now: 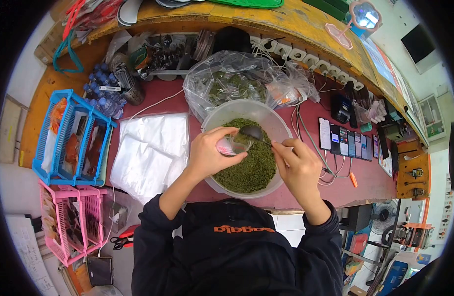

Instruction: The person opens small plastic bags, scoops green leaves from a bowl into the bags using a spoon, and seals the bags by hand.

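Note:
My left hand [212, 154] is wrapped round a small clear plastic cup [241, 143] with a red and white marking, tilted over a bowl. In my right hand [300, 162] is the thin handle of a black spoon [252, 131], its head at the cup's mouth. Below both hands stands a large translucent plastic bowl [282, 129] holding crumbly green dried flakes [249, 170]. Some green shows inside the cup; how full it is I cannot tell. Behind the bowl sits a big clear plastic bag [200, 81] with more green stuff in it.
Flat clear plastic bags [150, 153] lie left of the bowl. Blue basket racks [54, 143] and a pink rack [69, 222] stand further left. Several phones [343, 140] with cables lie to the right, near an orange cutter [353, 179]. Power sockets [296, 53] line the back.

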`<control>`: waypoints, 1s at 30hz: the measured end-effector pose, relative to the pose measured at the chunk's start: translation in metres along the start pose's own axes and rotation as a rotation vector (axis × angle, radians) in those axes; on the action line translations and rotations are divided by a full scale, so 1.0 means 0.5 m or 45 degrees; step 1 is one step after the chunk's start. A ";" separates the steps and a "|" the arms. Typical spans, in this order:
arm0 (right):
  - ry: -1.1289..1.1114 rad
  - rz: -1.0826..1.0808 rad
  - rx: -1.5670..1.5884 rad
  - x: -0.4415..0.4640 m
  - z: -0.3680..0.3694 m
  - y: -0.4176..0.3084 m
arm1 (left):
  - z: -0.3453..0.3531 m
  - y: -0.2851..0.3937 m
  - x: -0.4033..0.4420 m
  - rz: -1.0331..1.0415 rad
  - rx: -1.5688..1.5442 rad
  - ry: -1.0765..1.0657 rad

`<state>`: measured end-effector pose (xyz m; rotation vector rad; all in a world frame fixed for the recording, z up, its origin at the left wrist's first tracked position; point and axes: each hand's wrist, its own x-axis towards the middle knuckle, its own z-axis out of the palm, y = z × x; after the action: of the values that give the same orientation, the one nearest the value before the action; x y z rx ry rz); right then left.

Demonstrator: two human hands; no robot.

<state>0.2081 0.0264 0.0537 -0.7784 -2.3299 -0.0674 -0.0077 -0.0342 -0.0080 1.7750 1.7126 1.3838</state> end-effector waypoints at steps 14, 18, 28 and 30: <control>-0.215 0.088 0.362 0.036 0.023 -0.013 | 0.019 0.036 -0.027 0.035 0.237 0.271; -0.267 0.020 0.613 0.015 0.104 0.010 | -0.004 0.053 -0.021 0.009 0.327 0.139; -0.450 0.792 1.309 -0.026 0.071 0.013 | -0.018 -0.001 -0.022 -0.269 -0.754 -0.174; -0.410 0.825 1.471 -0.040 0.078 0.013 | -0.011 0.002 -0.027 -0.205 -0.598 -0.052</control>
<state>0.2009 0.0309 0.0103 -0.8621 -1.7773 1.6016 -0.0092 -0.0487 -0.0103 1.3667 1.3333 1.5117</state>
